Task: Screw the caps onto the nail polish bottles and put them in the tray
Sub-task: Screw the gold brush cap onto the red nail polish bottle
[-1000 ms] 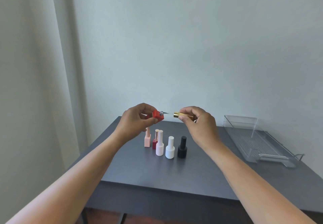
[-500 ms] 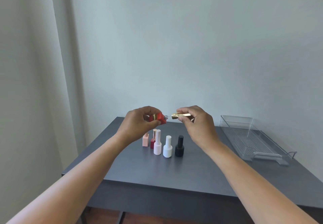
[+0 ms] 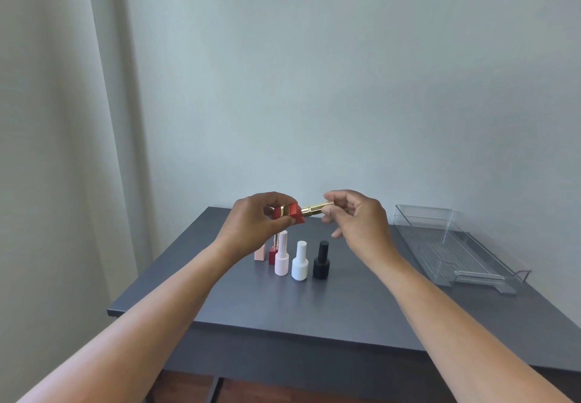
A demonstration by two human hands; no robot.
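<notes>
My left hand (image 3: 251, 222) grips a red square nail polish bottle (image 3: 290, 213) held sideways above the table. A gold cap (image 3: 314, 208) is pinched in the fingertips of my right hand (image 3: 358, 220), and its end meets the bottle's neck. On the dark grey table (image 3: 283, 302) below stand several capped bottles: a pale pink one (image 3: 282, 259), a white one (image 3: 299, 262), a black one (image 3: 321, 261), a dark red one (image 3: 272, 253) and a peach one (image 3: 259, 253), the last two partly hidden by my left wrist. The clear plastic tray (image 3: 452, 245) lies at the right.
A pale wall stands behind the table and a light curtain (image 3: 63, 151) hangs at the left. The table's front edge (image 3: 283, 330) runs below my forearms. The tray holds nothing visible.
My right hand has brought the gold cap left onto the red bottle's neck, closing the gap seen earlier. Both hands stay raised at about the same height.
</notes>
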